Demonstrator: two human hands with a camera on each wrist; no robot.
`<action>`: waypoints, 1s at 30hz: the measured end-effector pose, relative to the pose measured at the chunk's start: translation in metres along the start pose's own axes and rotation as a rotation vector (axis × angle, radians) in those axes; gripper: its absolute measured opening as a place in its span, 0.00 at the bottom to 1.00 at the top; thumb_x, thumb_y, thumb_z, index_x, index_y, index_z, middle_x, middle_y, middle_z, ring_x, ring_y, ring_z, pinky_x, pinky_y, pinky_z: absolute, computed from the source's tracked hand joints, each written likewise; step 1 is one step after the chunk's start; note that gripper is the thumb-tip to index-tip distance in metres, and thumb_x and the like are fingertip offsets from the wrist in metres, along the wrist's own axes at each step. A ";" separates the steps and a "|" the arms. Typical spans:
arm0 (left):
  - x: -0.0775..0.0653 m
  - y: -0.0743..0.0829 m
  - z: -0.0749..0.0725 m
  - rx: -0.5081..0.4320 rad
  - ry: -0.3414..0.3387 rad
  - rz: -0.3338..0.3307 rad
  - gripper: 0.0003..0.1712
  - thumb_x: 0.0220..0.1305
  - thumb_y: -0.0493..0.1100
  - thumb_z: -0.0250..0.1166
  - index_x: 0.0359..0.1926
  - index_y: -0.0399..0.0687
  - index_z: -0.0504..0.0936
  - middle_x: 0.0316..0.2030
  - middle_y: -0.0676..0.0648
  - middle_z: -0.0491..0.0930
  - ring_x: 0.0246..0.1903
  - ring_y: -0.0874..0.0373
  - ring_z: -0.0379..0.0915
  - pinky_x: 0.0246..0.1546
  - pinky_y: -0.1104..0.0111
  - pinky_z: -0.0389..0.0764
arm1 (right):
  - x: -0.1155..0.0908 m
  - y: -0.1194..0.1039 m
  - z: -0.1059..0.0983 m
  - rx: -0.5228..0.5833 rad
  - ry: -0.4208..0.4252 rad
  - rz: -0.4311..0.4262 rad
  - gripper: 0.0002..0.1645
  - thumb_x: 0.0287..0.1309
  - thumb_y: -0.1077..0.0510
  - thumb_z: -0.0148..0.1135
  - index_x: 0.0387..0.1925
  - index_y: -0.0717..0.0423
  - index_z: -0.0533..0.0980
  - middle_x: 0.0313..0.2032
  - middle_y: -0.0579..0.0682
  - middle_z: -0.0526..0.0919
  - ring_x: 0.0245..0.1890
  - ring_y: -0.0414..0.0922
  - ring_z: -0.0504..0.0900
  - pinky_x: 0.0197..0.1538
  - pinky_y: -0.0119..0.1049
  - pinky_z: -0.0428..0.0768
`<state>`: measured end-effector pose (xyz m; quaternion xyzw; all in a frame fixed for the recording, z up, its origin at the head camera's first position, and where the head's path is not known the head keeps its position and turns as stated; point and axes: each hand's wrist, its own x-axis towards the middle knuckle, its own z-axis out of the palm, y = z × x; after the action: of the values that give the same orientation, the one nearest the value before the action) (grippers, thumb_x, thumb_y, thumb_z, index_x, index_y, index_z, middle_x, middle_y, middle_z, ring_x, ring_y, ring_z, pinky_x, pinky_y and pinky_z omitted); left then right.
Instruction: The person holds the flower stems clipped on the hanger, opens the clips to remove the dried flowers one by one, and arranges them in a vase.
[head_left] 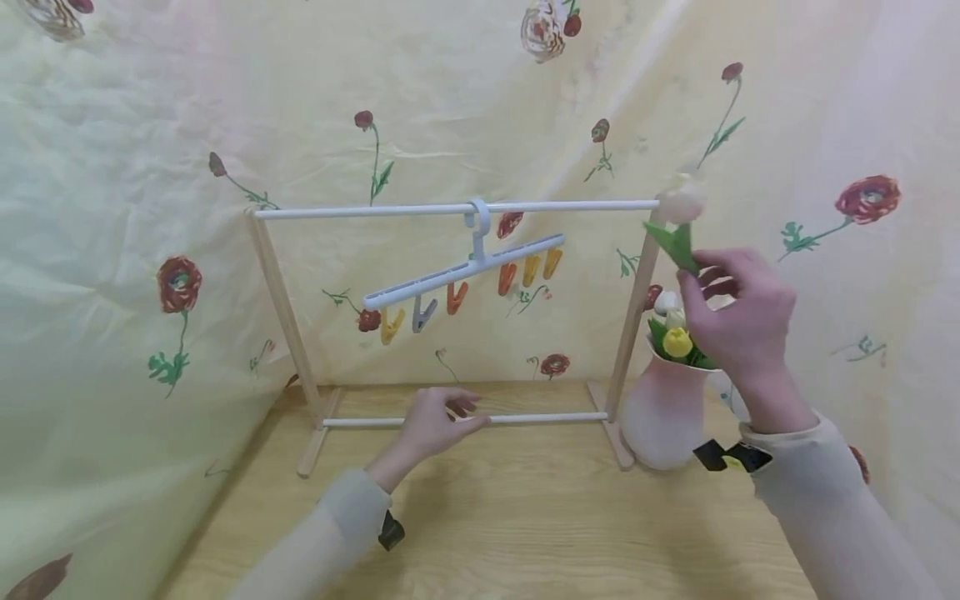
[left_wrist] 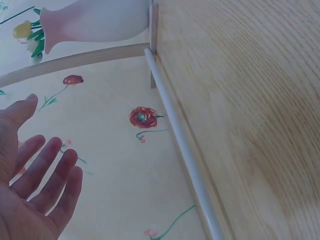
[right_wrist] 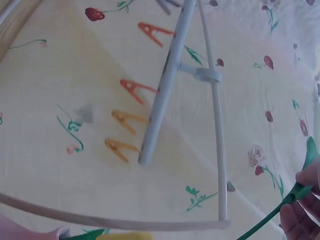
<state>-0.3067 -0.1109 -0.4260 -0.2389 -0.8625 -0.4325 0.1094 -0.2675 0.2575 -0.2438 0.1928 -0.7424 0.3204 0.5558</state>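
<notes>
Between thumb and fingers my right hand pinches the green stem of a white tulip, raised above the vase at the rack's right end. In the right wrist view the green stem slants down from the fingers. The pink and white vase holds a yellow tulip and white ones. My left hand hovers in front of the rack's lower bar, fingers loosely bent and holding nothing; the left wrist view shows its palm bare. A pale blue clip hanger hangs tilted from the rack's white top bar.
Orange, yellow and grey clips dangle under the hanger. The wooden rack's left post and right post stand on the wooden table. Flower-printed cloth surrounds the back and sides.
</notes>
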 end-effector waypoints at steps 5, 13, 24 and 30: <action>-0.001 0.002 0.000 0.000 -0.011 -0.009 0.20 0.62 0.53 0.79 0.51 0.49 0.91 0.41 0.45 0.93 0.36 0.61 0.87 0.36 0.73 0.86 | 0.000 0.010 -0.001 -0.027 0.051 0.057 0.15 0.62 0.62 0.69 0.48 0.68 0.86 0.43 0.66 0.89 0.36 0.15 0.76 0.43 0.08 0.72; -0.003 0.001 0.000 0.023 -0.012 0.013 0.18 0.64 0.53 0.78 0.50 0.50 0.92 0.38 0.50 0.93 0.34 0.64 0.86 0.34 0.74 0.86 | -0.011 0.032 -0.002 -0.094 0.038 0.136 0.13 0.64 0.64 0.66 0.47 0.69 0.84 0.42 0.64 0.88 0.35 0.13 0.74 0.41 0.06 0.70; -0.005 0.001 0.001 0.037 -0.009 0.020 0.16 0.65 0.51 0.77 0.50 0.50 0.92 0.37 0.51 0.93 0.33 0.64 0.86 0.34 0.74 0.85 | -0.039 0.069 -0.006 -0.205 -0.093 0.225 0.15 0.64 0.60 0.67 0.46 0.69 0.83 0.42 0.67 0.89 0.31 0.18 0.76 0.37 0.03 0.66; -0.003 0.001 0.001 0.047 0.000 0.014 0.15 0.64 0.51 0.78 0.48 0.51 0.92 0.35 0.52 0.92 0.33 0.65 0.86 0.33 0.74 0.85 | -0.052 0.078 -0.007 -0.261 -0.196 0.254 0.16 0.64 0.58 0.66 0.45 0.69 0.82 0.39 0.68 0.90 0.32 0.62 0.89 0.35 0.05 0.62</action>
<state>-0.3031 -0.1104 -0.4273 -0.2426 -0.8707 -0.4112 0.1179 -0.2965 0.3145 -0.3120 0.0543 -0.8464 0.2690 0.4564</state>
